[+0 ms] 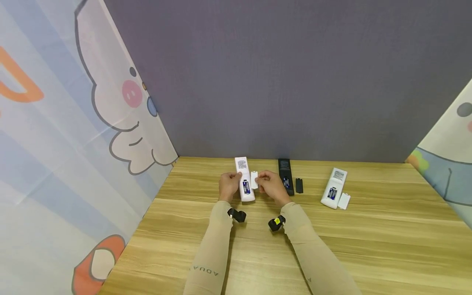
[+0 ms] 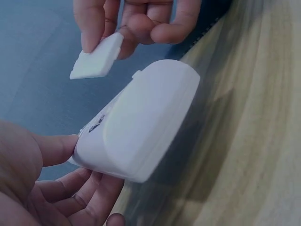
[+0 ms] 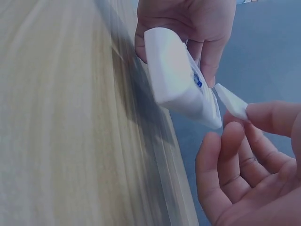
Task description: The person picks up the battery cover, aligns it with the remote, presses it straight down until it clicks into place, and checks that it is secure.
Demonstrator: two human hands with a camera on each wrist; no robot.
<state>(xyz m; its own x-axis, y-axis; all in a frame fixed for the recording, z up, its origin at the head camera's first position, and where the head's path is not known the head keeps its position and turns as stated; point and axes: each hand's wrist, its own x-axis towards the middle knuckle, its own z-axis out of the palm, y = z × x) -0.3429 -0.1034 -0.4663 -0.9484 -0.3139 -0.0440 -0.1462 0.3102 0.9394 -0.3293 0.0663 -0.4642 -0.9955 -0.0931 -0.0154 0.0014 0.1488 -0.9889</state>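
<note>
In the head view my left hand [image 1: 228, 185] grips a white remote control [image 1: 243, 172] by its left edge, thumb on the back face. The remote's battery bay faces up, with blue batteries [image 1: 246, 187] inside. Just right of it, my right hand [image 1: 272, 185] pinches a white battery cover [image 1: 254, 180] between thumb and fingers. Seen from the left wrist, the cover [image 2: 98, 60] is apart from the remote [image 2: 146, 117], held above its side. The right wrist view shows the remote [image 3: 174, 70] lifted at an angle, its bay partly visible.
Right of my hands lies a black remote [image 1: 285, 172] with batteries showing, beside its black cover [image 1: 299, 185]. Farther right is another white remote [image 1: 335, 184], also uncovered, next to a white cover [image 1: 344, 201]. A grey panel [image 1: 280, 82] stands behind the wooden table [image 1: 387, 229].
</note>
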